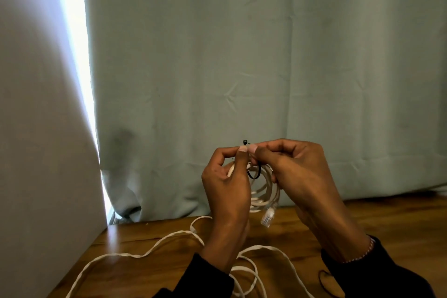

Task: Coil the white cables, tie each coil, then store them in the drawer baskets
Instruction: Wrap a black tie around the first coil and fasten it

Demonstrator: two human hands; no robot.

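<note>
— Where's the cable you're working on?

— Up off the counter [362, 220], between my two hands. The coil [266, 189] hangs just below my fingertips, at about six o'clock from where they meet, its loops standing roughly upright and facing me. Its clear plug [267, 218] dangles at the coil's bottom, pointing down toward five o'clock.

— And the hands themselves?

— Close together, thumbs nearly touching. My left hand [227, 181] pinches the black tie [253, 173] near its little square head, which pokes up at twelve o'clock. My right hand [295, 172] pinches the tie's other end right beside it, and its lower fingers curl around the coil's right side. The tie loops down around the top of the coil, running mostly up and down (I judge it isn't pulled snug yet; the loop looks slack).

— So what does the next move turn on?

— Head and tail of the tie are just beside each other; I'd say the tail wants drawing through, away from the head, with either hand equally near.

— Any baskets or drawers around?

— None that I can see. More white cable [150, 248] lies loose on the counter at seven o'clock from my hands, uncoiled, and a dark loop [323, 280] lies by my right sleeve, perhaps another tie.
</note>
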